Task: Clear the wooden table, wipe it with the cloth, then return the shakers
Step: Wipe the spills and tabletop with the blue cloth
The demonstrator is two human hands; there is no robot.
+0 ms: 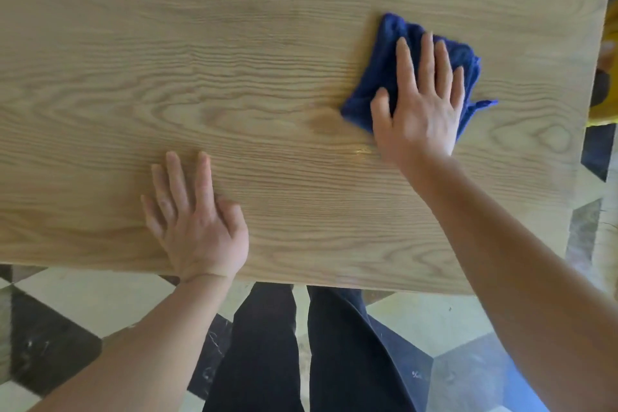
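The surface [234, 77] is showing pale wood with bold wavy grain, smooth and mostly matt, with a faint wet sheen glinting near the cloth [384, 60]. The cloth is looking like deep blue, fuzzy, matt microfibre. The floor [83, 298] is gleaming as polished veined stone tile.
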